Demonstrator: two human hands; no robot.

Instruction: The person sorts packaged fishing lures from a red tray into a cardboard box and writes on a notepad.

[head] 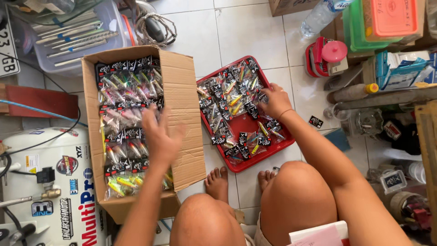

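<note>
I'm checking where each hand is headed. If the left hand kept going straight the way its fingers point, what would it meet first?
Probably the packed lures lined up in the cardboard box. The left hand is blurred, open, fingers pointing up the picture over those rows. How high it is above them is unclear.

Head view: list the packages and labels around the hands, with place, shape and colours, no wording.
Lure packets: clear bags with black header cards, rowed in the cardboard box under the left hand.
More packets: in the red tray, right hand on them.
Loose black card: on tiles, right of the tray.
</note>
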